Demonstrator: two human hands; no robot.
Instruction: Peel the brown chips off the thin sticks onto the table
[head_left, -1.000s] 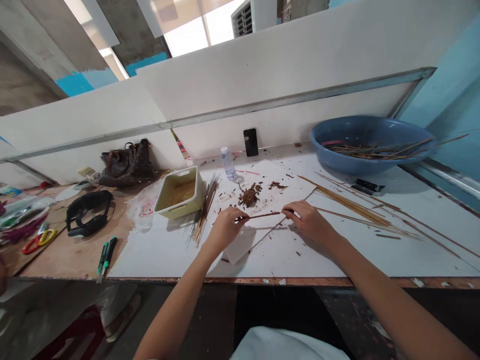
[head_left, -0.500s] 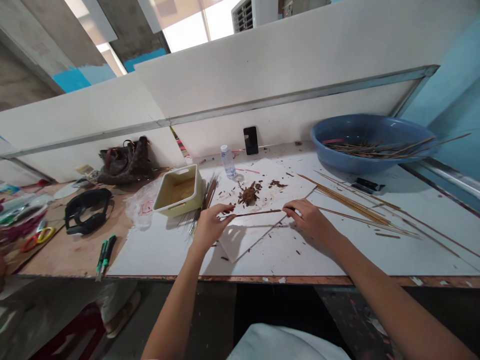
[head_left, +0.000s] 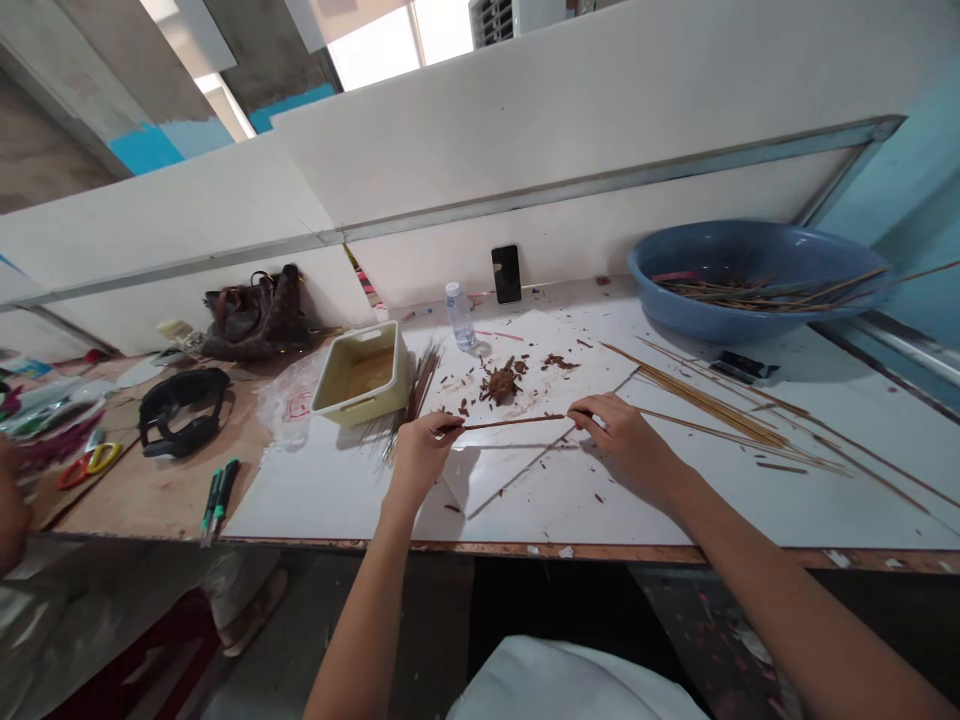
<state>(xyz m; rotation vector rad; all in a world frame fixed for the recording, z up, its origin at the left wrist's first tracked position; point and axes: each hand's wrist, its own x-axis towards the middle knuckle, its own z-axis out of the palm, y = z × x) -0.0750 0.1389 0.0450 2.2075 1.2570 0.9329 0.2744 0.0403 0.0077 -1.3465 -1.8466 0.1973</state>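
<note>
Pinching a thin brown stick between them, the left hand and right hand held it level above a white work surface; too tight a grip or uneven pull could have snapped it.

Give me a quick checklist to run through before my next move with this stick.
Thin brown stick pinched by left hand and right hand: ok, held near both ends.
Small pale item in the right hand's fingers: cannot tell what it is.
Brown chip pile clear of the stick: ok, lying just beyond it.
Loose sticks clear of the right hand: not ok, their ends lie beside it.
Water bottle upright: ok.
</note>
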